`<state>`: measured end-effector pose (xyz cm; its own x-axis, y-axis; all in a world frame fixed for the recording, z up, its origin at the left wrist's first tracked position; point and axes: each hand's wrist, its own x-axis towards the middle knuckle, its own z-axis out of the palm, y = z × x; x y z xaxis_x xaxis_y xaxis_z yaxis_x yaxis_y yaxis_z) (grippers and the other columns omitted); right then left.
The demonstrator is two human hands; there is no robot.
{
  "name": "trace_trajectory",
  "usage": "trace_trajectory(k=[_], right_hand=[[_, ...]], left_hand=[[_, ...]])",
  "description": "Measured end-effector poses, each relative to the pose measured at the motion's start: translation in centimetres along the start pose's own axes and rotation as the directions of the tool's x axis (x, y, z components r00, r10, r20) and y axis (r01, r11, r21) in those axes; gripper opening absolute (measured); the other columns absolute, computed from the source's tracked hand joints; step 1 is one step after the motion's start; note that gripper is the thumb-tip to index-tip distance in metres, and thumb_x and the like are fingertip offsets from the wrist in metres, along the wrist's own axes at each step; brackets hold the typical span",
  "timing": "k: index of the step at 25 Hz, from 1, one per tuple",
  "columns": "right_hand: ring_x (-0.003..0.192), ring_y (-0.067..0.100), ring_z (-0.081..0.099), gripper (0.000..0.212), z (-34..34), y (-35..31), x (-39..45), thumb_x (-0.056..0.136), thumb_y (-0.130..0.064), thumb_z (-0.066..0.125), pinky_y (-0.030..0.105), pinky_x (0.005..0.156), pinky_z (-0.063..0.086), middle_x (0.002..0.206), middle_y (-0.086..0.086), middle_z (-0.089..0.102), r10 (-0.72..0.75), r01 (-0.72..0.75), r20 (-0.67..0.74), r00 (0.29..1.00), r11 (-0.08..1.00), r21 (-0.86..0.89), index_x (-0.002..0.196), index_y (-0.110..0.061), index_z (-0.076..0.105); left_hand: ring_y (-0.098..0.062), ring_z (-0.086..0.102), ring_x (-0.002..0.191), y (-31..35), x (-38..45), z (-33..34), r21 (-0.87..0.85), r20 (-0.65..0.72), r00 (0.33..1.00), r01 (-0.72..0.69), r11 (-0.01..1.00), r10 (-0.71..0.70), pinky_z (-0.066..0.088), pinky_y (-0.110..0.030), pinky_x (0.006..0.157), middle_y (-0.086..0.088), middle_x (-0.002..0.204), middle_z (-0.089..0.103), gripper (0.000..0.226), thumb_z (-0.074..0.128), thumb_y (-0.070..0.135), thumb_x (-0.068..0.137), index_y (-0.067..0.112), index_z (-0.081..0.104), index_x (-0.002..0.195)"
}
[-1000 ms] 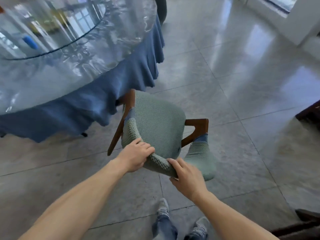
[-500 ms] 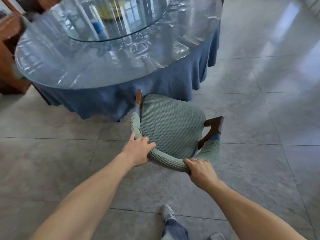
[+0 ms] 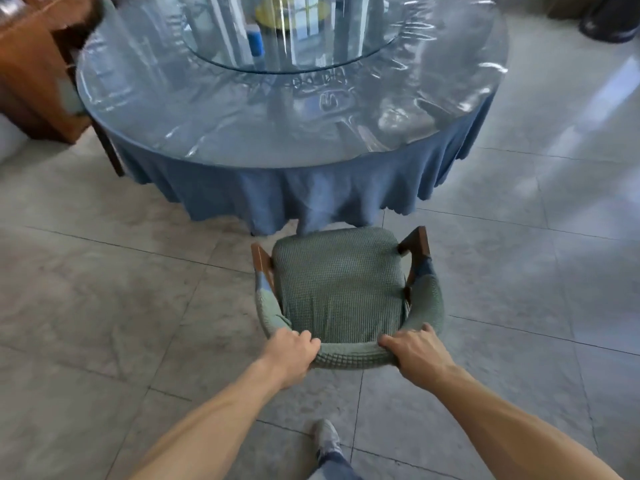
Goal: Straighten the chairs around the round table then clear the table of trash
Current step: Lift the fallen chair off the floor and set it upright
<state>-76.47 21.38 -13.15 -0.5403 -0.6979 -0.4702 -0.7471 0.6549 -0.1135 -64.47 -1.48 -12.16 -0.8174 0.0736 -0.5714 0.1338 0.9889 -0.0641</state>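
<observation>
A wooden chair (image 3: pixel 337 289) with a green knitted cover stands on the tiled floor, its seat facing the round table (image 3: pixel 277 133). My left hand (image 3: pixel 292 351) grips the left part of the curved backrest and my right hand (image 3: pixel 414 351) grips the right part. The table has a blue skirted cloth under clear plastic and a glass turntable (image 3: pixel 294 36) in its middle. On the turntable lie a blue object (image 3: pixel 255 39) and something yellow (image 3: pixel 273 12), both blurred by reflections.
A brown wooden cabinet (image 3: pixel 31 71) stands at the far left beside the table. A dark object (image 3: pixel 609 22) sits on the floor at the top right. Glossy grey tiles stretch to both sides of the chair. My shoe (image 3: pixel 327 438) shows below.
The chair has swung round from an angled stance at the table's side to squarely facing the table. Both hands kept their hold on the backrest, and my view turned toward the table.
</observation>
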Motion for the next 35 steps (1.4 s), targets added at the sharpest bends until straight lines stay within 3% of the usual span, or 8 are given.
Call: trace_trajectory(k=[6, 9, 12, 17, 21, 25, 29, 35], right_hand=[[0.102, 0.016, 0.063, 0.022, 1.8, -1.9, -1.3, 0.091, -0.028, 0.051, 0.044, 0.097, 0.033, 0.107, -0.012, 0.068, -0.007, 0.006, 0.006, 1.0, 0.998, 0.062, 0.112, -0.034, 0.055], [0.114, 0.014, 0.058, 0.034, 1.6, -1.2, -1.3, 0.089, -0.043, 0.056, 0.047, 0.105, 0.028, 0.118, -0.015, 0.064, 0.006, -0.011, 0.066, 0.998, 0.997, 0.082, 0.123, -0.037, 0.053], [0.129, 0.015, 0.047, 0.051, 0.6, -0.3, -1.7, 0.088, -0.055, 0.055, 0.049, 0.114, 0.02, 0.134, -0.013, 0.056, -0.048, 0.03, 0.133, 0.99, 0.991, 0.133, 0.135, -0.039, 0.047], [0.117, 0.021, 0.055, 0.051, -1.9, 5.9, -2.0, 0.09, -0.069, 0.04, 0.042, 0.094, 0.045, 0.125, -0.005, 0.061, -0.024, -0.039, 0.216, 0.976, 0.958, 0.284, 0.126, -0.036, 0.056], [0.122, 0.024, 0.055, 0.053, -3.8, 17.6, -3.3, 0.093, -0.065, 0.037, 0.04, 0.097, 0.047, 0.134, 0.0, 0.059, 0.148, -0.213, 0.238, 0.96, 0.937, 0.278, 0.135, -0.034, 0.051], [0.118, 0.023, 0.058, 0.047, -6.1, 31.7, -7.7, 0.095, -0.06, 0.04, 0.036, 0.093, 0.048, 0.131, 0.0, 0.062, 0.332, -0.351, 0.112, 0.936, 0.878, 0.325, 0.133, -0.034, 0.053], [0.112, 0.021, 0.062, 0.045, -7.1, 42.5, -12.6, 0.095, -0.06, 0.04, 0.036, 0.089, 0.051, 0.125, -0.001, 0.065, 0.485, -0.492, 0.115, 0.867, 0.796, 0.352, 0.128, -0.033, 0.056], [0.114, 0.023, 0.059, 0.045, -7.7, 50.3, -15.4, 0.098, -0.055, 0.041, 0.031, 0.08, 0.045, 0.126, 0.001, 0.064, 0.578, -0.57, 0.12, 0.807, 0.71, 0.415, 0.129, -0.027, 0.056]], left_hand=[[-0.03, 0.056, 0.112, 0.3, -1.3, 2.1, -0.104, 0.032, 0.997, 0.074, 0.992, -0.071, 0.048, -0.042, 0.08, -0.01, 0.123, 0.052, 0.037, 0.055, 0.016, 0.091, 0.015, 0.045, 0.127], [-0.028, 0.052, 0.118, 0.7, -0.2, 2.4, -0.239, 0.084, 0.988, 0.144, 0.96, -0.128, 0.045, -0.043, 0.09, -0.007, 0.127, 0.049, 0.049, 0.061, 0.034, 0.088, 0.019, 0.043, 0.131], [-0.027, 0.048, 0.124, 1.4, 1.1, 1.8, -0.29, 0.244, 0.96, 0.207, 0.934, -0.136, 0.037, -0.044, 0.104, -0.002, 0.133, 0.051, 0.068, 0.061, 0.056, 0.078, 0.024, 0.044, 0.135], [-0.024, 0.052, 0.122, 4.0, 5.9, -5.4, -0.406, 0.489, 0.872, 0.203, 0.891, 0.024, 0.045, -0.045, 0.101, 0.002, 0.138, 0.053, 0.086, 0.067, 0.074, 0.064, 0.027, 0.052, 0.134], [-0.021, 0.053, 0.123, 9.8, 12.7, -13.4, -0.54, 0.327, 0.945, 0.196, 0.819, -0.011, 0.043, -0.042, 0.104, 0.003, 0.138, 0.056, 0.067, 0.049, 0.07, 0.081, 0.029, 0.056, 0.133], [-0.021, 0.05, 0.127, 16.9, 19.6, -22.7, -0.539, 0.252, 0.968, 0.122, 0.834, 0.021, 0.04, -0.038, 0.106, 0.0, 0.142, 0.053, 0.057, 0.052, 0.057, 0.089, 0.027, 0.054, 0.137], [-0.022, 0.049, 0.127, 22.5, 25.5, -30.4, -0.502, 0.201, 0.978, 0.048, 0.863, 0.063, 0.041, -0.039, 0.106, -0.001, 0.142, 0.052, 0.058, 0.054, 0.055, 0.089, 0.023, 0.052, 0.138], [-0.018, 0.054, 0.121, 27.3, 32.7, -37.1, -0.494, 0.155, 0.982, -0.018, 0.869, 0.108, 0.042, -0.03, 0.098, 0.002, 0.136, 0.057, 0.054, 0.058, 0.05, 0.09, 0.023, 0.054, 0.136]])
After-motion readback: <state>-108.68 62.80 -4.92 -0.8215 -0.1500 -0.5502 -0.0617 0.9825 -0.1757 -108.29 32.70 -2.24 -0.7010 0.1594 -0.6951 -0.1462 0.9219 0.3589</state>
